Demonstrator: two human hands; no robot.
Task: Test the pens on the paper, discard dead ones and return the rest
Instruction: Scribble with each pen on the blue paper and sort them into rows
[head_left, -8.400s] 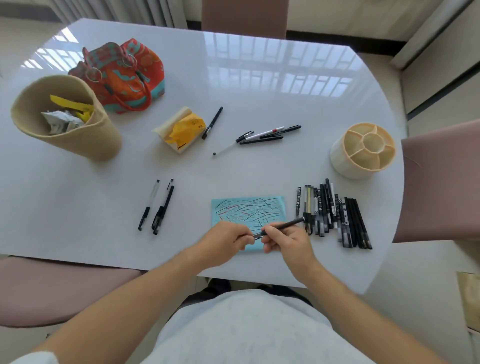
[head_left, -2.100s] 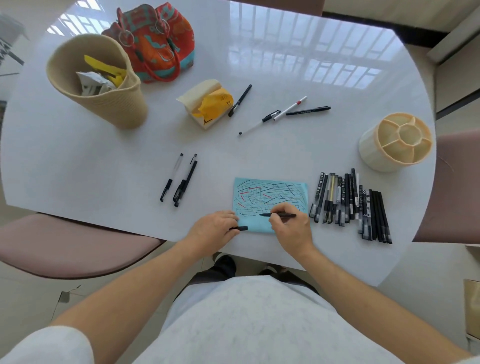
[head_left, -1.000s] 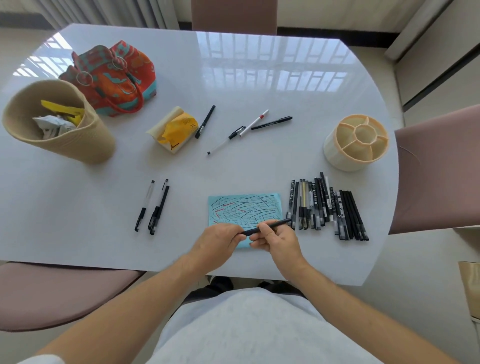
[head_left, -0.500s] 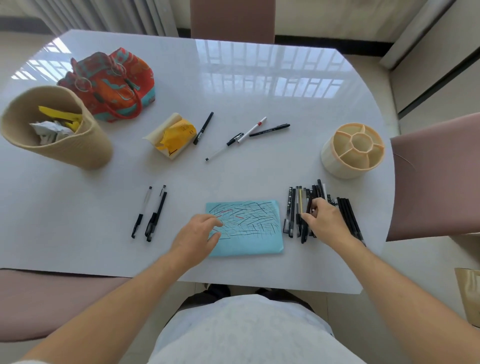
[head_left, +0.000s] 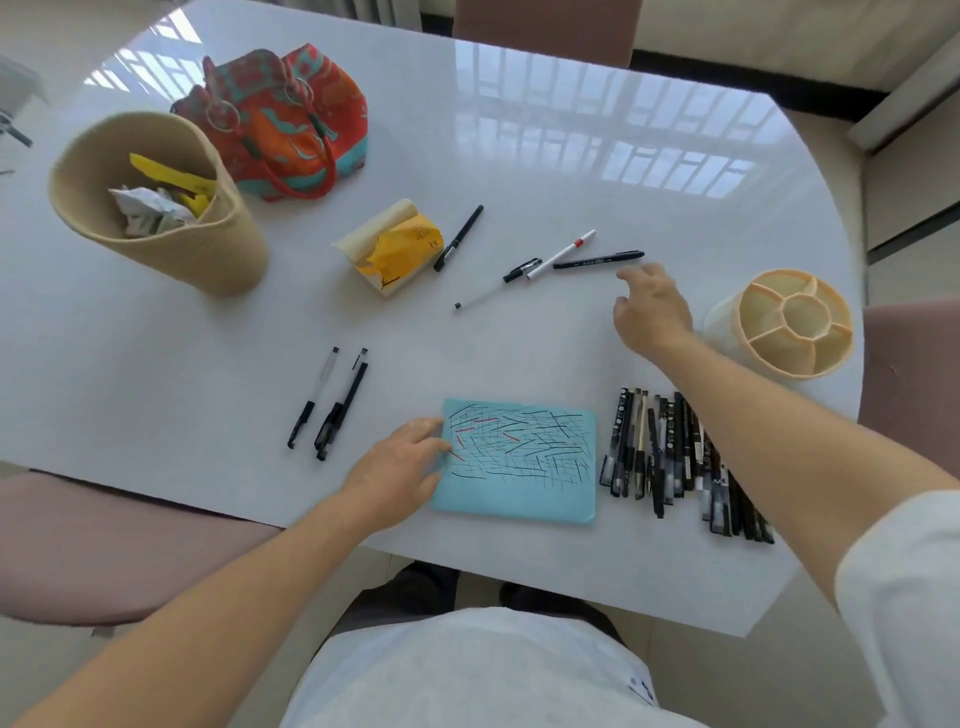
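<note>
Head camera looks down at two bare hands over a white table (head_left: 519, 171). The right hand (head_left: 652, 312) reaches out with loose, spread fingers and holds nothing. It hovers just beside a black marker pen (head_left: 597, 260), which lies next to a white pen with a red tip (head_left: 563, 253) and a clear pen with a black cap (head_left: 496, 285). The left hand (head_left: 397, 470) lies flat and open, with its fingertips on the left edge of the blue paper (head_left: 517, 462), so the paper does not slide. The paper is full of black and red scribbles.

A row of dark pens (head_left: 670, 457) lies just to the right of the paper. Two more black pens (head_left: 332, 405) lie to the left. One black pen (head_left: 460, 236) sits beside a yellow tissue pack (head_left: 392, 247). The cream pen holder (head_left: 784, 327) is empty and stands near the right wrist. The woven bin (head_left: 156, 202) with crumpled trash stands far left, next to a bright cloth bag (head_left: 285, 119).

The marker is likely light, stiff and smooth. It may roll on the shiny table. A pinch around its middle looks best.
</note>
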